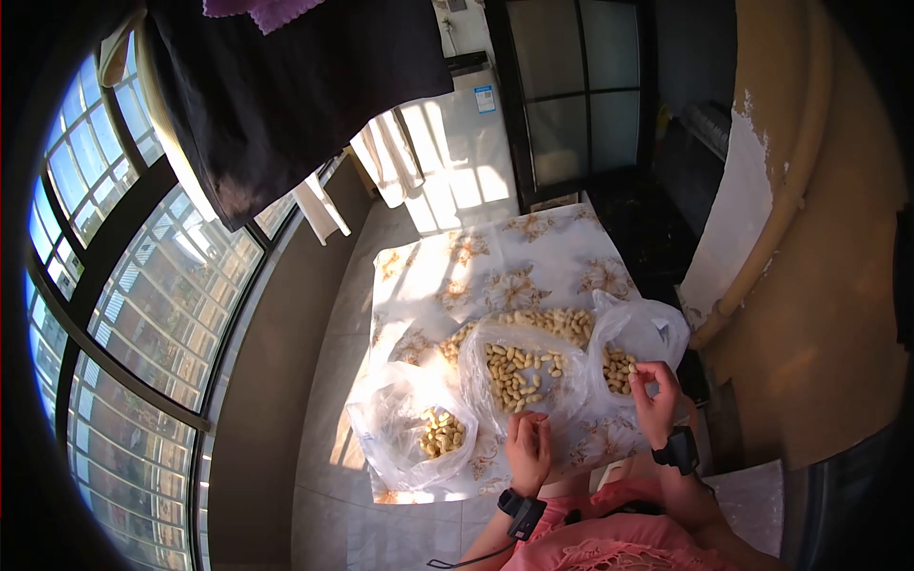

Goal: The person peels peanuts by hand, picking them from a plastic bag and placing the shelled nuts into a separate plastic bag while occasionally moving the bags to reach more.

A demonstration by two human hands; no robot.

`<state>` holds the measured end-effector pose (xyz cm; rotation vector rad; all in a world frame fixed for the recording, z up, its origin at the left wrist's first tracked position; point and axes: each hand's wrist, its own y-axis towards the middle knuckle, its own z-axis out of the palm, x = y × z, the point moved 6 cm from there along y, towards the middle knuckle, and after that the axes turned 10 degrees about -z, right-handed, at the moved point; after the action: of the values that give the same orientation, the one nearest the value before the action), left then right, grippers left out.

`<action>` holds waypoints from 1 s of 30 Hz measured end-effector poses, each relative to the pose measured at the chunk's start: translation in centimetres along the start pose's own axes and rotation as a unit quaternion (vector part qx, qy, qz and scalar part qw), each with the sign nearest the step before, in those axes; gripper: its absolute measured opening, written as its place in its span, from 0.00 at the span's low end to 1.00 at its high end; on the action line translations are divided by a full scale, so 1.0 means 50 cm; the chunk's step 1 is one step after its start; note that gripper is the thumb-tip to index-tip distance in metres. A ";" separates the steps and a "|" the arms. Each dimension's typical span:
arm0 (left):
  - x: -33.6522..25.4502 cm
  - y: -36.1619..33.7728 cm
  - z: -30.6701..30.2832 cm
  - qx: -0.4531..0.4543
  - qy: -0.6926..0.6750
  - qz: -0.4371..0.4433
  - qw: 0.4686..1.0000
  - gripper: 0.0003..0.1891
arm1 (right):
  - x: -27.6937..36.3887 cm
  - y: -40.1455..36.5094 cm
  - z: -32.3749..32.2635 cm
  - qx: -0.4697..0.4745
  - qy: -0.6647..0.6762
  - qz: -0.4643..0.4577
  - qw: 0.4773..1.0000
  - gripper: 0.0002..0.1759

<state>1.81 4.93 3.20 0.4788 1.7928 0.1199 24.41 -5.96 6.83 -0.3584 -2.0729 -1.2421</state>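
Observation:
Three clear plastic bags hold unshelled peanuts. The middle bag lies open with peanuts spread inside. My left hand is at its near edge, fingers curled together; whatever they hold, if anything, is hidden. Over the right bag, my right hand pinches a peanut between thumb and forefinger, beside the peanuts in that bag. To the left, another bag contains a smaller heap of peanuts. Behind the middle bag, more peanuts lie in a long pile.
A flowered cloth covers the table. Barred windows line the left side, with dark clothing hanging overhead. A pale appliance stands beyond the table, beside a dark-framed glass door. A pipe runs along the right wall.

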 end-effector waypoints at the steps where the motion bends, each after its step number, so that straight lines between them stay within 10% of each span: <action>1: -0.003 0.001 -0.001 -0.008 -0.001 0.014 1.000 0.02 | -0.002 0.000 -0.002 0.000 0.001 -0.001 1.000 0.10; 13: -0.002 0.000 0.000 0.005 0.005 -0.001 1.000 0.02 | 0.046 0.000 0.024 0.002 0.027 -0.040 0.999 0.08; 30: 0.012 -0.026 -0.032 -0.079 -0.007 0.018 0.997 0.07 | 0.092 0.027 0.358 0.272 0.041 -0.148 0.950 0.24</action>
<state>-0.17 4.26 2.70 0.3975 1.7465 0.2799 14.37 9.52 5.32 0.2602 -2.3434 -0.7695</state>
